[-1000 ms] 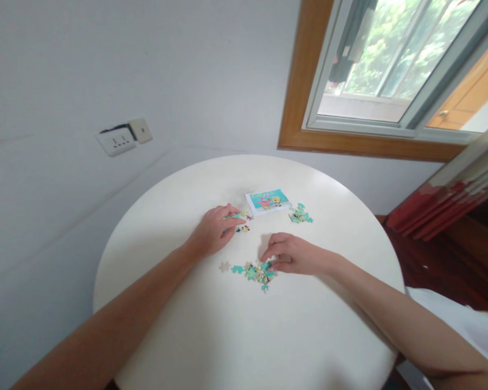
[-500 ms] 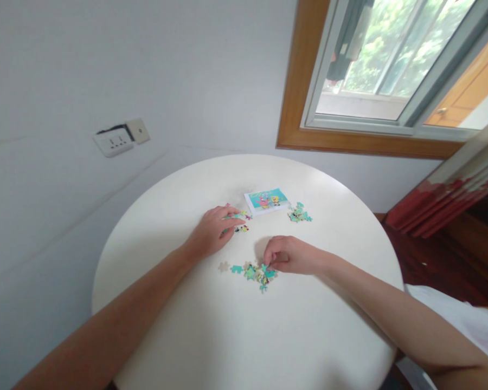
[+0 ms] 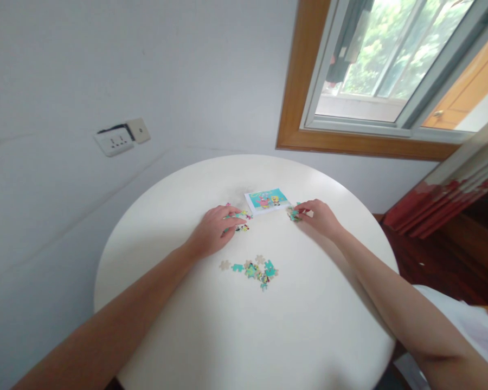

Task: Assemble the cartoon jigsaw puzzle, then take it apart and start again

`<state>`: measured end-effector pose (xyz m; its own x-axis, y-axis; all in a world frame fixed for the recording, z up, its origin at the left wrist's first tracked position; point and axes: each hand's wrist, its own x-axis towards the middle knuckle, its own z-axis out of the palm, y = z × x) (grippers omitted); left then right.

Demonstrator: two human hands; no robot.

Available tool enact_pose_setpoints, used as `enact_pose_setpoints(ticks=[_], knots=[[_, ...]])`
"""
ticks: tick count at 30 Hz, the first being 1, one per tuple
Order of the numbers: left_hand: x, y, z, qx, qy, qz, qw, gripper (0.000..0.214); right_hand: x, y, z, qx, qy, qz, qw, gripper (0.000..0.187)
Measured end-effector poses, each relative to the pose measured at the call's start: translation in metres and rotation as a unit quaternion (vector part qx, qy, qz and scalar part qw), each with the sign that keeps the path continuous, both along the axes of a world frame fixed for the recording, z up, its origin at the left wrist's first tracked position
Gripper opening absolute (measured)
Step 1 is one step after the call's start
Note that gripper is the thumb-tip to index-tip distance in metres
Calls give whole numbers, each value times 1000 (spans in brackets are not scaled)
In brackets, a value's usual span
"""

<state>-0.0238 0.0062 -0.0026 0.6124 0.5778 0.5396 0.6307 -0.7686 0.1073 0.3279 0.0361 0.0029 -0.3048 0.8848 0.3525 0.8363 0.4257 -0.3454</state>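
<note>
My left hand [image 3: 213, 227] lies on the round white table [image 3: 244, 325], fingers stretched over a small group of colourful puzzle pieces [image 3: 241, 221]. My right hand [image 3: 319, 216] rests at the far right, fingertips curled on a little cluster of teal puzzle pieces [image 3: 295, 215]; whether it grips one I cannot see. A loose pile of teal and yellow pieces [image 3: 256, 270] lies in the middle of the table, untouched, with one pale piece [image 3: 224, 265] to its left. A cartoon picture card [image 3: 267, 200] lies between my hands at the back.
A white wall with a socket plate [image 3: 114, 141] stands behind the table. A wood-framed window [image 3: 374, 81] is at the upper right. Red cloth [image 3: 443, 203] and dark wood lie beyond the table's right edge.
My right hand has left the middle pile and moved back and right to the teal cluster by the card. My left hand has stayed put.
</note>
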Motion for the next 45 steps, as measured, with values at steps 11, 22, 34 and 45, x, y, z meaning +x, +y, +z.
enact_pose_setpoints(ticks=[11, 22, 34, 45], knots=[[0, -1, 1, -5, -4, 6, 1000, 34, -28, -37, 22, -46, 69, 219, 972, 25], [0, 0, 0, -8, 1, 9, 1000, 35, -66, -74, 27, -165, 16, 407, 898, 16], [0, 0, 2, -20, 3, 6, 1000, 35, -69, -77, 29, -214, 42, 386, 897, 10], [0, 0, 1, -5, 6, 5, 1000, 35, -51, -56, 24, -224, 118, 241, 937, 8]])
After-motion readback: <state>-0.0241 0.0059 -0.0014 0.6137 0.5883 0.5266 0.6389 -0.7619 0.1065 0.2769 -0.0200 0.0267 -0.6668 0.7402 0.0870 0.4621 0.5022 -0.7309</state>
